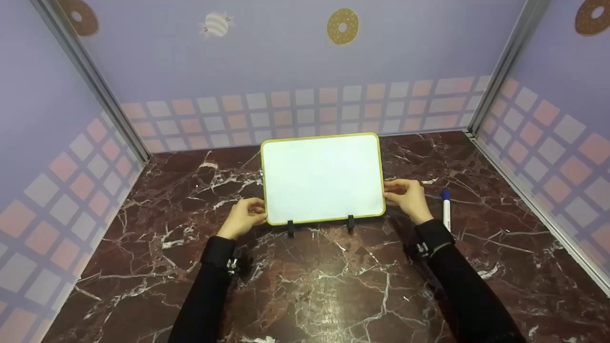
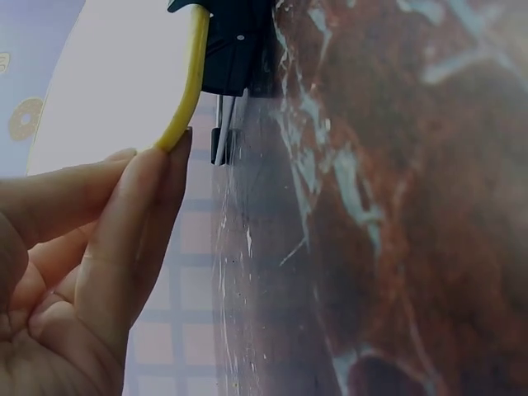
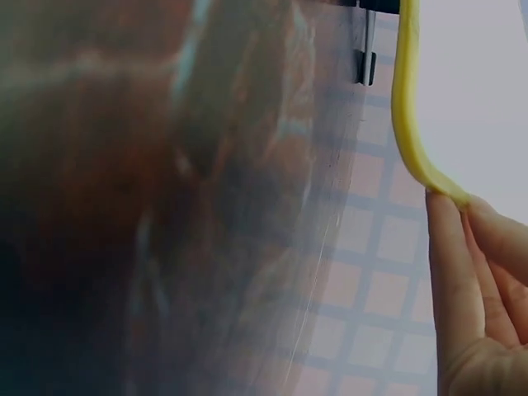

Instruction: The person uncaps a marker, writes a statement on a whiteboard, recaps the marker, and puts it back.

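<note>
The yellow-framed whiteboard (image 1: 324, 178) is pinched by nearly closed fingers of left hand (image 1: 243, 216) and right hand (image 1: 411, 199); blue-capped marker (image 1: 446, 212) is noted to its right, black supports (image 1: 290, 228) beneath.

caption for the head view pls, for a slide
Left hand and right hand hold a yellow-rimmed whiteboard on black supports, a blue-capped marker lying at right.

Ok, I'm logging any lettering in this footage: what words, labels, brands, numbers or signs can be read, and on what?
No word, label, brand or number can be read in any view.
Whiteboard: its face towards the head camera is blank.
Marker: any print on its white barrel is too small to read.
Tabletop: a faint, arrow-like dark mark, too blurred to call a sign.
Back wall: no lettering visible.
</note>
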Demonstrator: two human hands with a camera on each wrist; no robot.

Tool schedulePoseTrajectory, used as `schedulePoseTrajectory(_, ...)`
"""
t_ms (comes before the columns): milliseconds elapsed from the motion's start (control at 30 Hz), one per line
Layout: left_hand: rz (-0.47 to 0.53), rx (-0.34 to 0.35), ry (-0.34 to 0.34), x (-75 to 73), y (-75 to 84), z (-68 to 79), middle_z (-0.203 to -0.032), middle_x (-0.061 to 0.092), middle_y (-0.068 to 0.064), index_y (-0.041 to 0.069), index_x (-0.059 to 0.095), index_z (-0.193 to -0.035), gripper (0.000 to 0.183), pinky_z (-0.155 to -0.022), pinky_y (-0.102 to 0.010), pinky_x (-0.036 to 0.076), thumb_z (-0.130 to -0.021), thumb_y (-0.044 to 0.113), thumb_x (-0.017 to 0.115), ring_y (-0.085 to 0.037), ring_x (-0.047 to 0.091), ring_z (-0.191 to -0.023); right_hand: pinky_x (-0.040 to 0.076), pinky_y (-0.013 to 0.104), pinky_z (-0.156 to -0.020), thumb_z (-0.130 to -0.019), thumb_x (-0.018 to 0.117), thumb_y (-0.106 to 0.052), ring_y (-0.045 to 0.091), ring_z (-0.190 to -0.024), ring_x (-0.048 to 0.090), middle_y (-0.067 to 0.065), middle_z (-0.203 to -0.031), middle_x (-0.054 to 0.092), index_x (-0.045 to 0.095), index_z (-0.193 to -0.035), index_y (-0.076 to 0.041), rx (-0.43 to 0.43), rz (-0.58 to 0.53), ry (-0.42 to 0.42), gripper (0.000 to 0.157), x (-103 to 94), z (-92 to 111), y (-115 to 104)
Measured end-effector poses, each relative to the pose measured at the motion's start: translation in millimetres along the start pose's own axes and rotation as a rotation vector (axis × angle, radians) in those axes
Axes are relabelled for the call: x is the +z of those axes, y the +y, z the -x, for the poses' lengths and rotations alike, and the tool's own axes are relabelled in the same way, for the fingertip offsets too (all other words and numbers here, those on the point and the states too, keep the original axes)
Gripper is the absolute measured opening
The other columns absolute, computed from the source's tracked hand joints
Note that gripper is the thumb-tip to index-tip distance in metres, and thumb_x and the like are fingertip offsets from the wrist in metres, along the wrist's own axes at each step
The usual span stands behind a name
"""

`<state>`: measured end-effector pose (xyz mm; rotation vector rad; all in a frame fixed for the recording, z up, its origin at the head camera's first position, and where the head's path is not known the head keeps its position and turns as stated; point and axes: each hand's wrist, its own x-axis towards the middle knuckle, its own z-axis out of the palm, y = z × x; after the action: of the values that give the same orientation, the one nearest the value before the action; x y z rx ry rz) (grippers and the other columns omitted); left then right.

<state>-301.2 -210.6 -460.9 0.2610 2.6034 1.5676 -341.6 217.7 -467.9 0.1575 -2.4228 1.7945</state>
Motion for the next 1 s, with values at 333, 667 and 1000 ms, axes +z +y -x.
schedulePoseTrajectory(333, -0.182, 0.063, 0.009, -4.2, -1.5, -0.7, -0.117, 0.066, -0.030, -0.011, 0.059, -0.124, 0.036, -0.094, -0.050, 0.056, -0.091, 0.002, 0.066, -0.043, 0.066, -0.109, 0.063, 0.038, -0.072, -0.090, 0.070, -0.003, 0.037, -0.090, 0.073, 0.027, -0.109, 0.071, 0.069, -0.114, 0.007, -0.138, 0.325, -0.082, 0.026, -21.0, 0.3, -17.0)
schedulePoseTrajectory(667, -0.526, 0.123, 0.233, -5.2, 14.5, 10.1, -0.162, 0.019, -0.025, 0.004, 0.025, -0.156, 0.067, -0.121, -0.063, 0.016, -0.101, 0.029, 0.054, -0.045, 0.014, -0.150, 0.054, 0.053, -0.067, -0.093, 0.068, -0.013, 0.038, -0.083, 0.070, 0.024, -0.111, 0.071, 0.067, -0.125, -0.005, -0.246, 0.818, 0.063, 0.034, -51.9, 19.2, -36.6)
schedulePoseTrajectory(1000, -0.782, 0.173, 0.509, -10.8, 4.8, 29.9, -0.168, 0.004, -0.011, 0.017, 0.016, -0.160, 0.073, -0.125, -0.055, -0.008, -0.101, 0.043, 0.050, -0.039, -0.005, -0.154, 0.053, 0.065, -0.073, -0.086, 0.076, -0.019, 0.054, -0.100, 0.061, 0.036, -0.123, 0.060, 0.056, -0.134, 0.004, -0.033, 1.039, 0.086, 0.057, -81.2, 33.0, -23.7)
